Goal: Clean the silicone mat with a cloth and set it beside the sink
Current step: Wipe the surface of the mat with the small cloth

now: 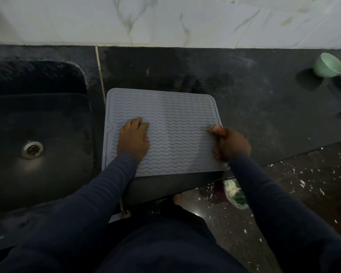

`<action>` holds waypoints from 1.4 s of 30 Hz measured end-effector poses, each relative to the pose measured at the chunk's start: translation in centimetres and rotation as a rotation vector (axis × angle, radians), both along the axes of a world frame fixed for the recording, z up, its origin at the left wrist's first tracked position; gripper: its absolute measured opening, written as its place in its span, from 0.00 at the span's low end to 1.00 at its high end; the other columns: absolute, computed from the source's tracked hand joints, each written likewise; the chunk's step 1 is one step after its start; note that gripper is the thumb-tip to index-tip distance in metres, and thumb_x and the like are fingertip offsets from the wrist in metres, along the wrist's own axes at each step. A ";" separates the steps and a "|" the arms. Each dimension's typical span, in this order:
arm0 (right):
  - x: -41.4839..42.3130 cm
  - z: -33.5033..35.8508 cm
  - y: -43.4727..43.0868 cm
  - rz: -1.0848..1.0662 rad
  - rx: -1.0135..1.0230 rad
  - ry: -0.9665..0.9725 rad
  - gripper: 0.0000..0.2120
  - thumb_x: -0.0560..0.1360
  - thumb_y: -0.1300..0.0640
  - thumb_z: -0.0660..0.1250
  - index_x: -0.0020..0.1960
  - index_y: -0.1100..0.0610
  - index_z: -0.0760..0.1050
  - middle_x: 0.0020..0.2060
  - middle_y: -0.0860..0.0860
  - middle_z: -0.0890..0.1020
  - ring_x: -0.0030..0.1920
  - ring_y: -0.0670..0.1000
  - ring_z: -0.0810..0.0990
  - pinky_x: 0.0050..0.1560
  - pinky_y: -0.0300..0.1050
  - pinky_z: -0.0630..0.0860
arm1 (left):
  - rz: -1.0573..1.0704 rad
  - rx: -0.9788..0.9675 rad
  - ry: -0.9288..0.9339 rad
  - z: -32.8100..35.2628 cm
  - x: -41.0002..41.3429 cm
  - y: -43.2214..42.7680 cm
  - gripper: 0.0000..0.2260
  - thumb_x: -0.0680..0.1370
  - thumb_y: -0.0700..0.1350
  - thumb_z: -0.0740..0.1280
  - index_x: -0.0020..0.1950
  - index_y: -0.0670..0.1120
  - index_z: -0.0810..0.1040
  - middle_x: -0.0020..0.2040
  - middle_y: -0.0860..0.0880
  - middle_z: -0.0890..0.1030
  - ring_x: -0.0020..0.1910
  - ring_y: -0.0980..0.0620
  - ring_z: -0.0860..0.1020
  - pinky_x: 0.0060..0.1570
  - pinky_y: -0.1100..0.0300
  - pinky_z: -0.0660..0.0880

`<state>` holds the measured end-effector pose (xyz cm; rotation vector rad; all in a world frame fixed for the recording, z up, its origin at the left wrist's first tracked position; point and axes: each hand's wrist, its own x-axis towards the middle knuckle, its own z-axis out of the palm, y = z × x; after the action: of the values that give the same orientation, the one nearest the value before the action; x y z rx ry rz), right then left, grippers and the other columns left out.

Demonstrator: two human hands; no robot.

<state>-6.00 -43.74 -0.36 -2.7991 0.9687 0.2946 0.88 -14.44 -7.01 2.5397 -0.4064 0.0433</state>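
Observation:
A grey silicone mat (171,123) with wavy ridges lies flat on the black counter, just right of the sink (37,123). Its front edge reaches the counter's front edge. My left hand (133,139) rests palm down on the mat's left part, fingers pointing away from me. My right hand (231,144) is at the mat's right edge, fingers curled round a bunched reddish cloth (217,153) that shows above and below the fist. The cloth touches the mat's surface.
The dark sink has a metal drain (32,149). A pale green cup (328,65) lies tipped at the counter's far right, beside a glass item. A white marble wall backs the counter. White scraps and a green-and-white object (235,194) lie on the floor.

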 end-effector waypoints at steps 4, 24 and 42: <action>3.4 0.7 3.9 0.083 0.063 -0.092 0.16 0.76 0.42 0.59 0.54 0.51 0.76 0.49 0.56 0.82 0.50 0.60 0.80 0.49 0.51 0.74 | 0.012 0.022 0.016 0.1 0.1 -0.1 0.18 0.77 0.42 0.59 0.67 0.44 0.73 0.69 0.44 0.70 0.68 0.43 0.65 0.68 0.45 0.59; 4.2 0.0 15.7 0.547 0.328 -0.078 0.14 0.78 0.42 0.57 0.57 0.47 0.74 0.48 0.51 0.82 0.47 0.55 0.80 0.50 0.50 0.75 | 0.017 0.021 0.022 0.3 0.2 -0.3 0.18 0.75 0.45 0.60 0.65 0.44 0.73 0.68 0.44 0.71 0.66 0.44 0.66 0.66 0.46 0.61; 6.1 0.0 14.9 0.565 0.388 -0.057 0.20 0.78 0.40 0.56 0.62 0.50 0.74 0.56 0.53 0.80 0.56 0.56 0.78 0.55 0.51 0.72 | 0.051 -0.004 0.021 0.6 0.0 -0.5 0.18 0.75 0.41 0.63 0.66 0.43 0.72 0.66 0.43 0.73 0.65 0.43 0.68 0.65 0.46 0.63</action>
<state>0.14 -28.87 -0.34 -2.6289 0.0673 0.4139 0.91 -14.97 -6.36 2.5442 -0.3334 0.0371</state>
